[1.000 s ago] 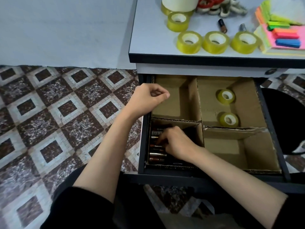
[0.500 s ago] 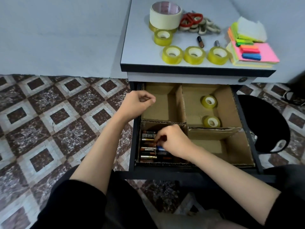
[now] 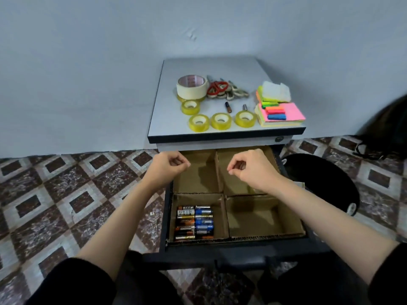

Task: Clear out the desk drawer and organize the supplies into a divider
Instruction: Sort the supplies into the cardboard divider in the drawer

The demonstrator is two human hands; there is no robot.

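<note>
Batteries (image 3: 195, 222) lie near-left in the divider (image 3: 253, 216), apart from left grip (image 3: 167, 167), right grip (image 3: 251, 168).

Divider (image 3: 198, 193) looks cut from matt corrugated cardboard, edges left rough. Batteries (image 3: 195, 222) at its 7 o'clock are wrapped glossy, metallic. Shiny plastic tape rolls (image 3: 221, 121) are laid on a smooth tabletop (image 3: 167, 111).

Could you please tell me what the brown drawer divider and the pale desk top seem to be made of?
The brown four-compartment divider looks like matte corrugated cardboard, judging by its raw fluted edges. The pale grey desk top looks like smooth laminate with a black edge band, but its core is hidden.
</note>
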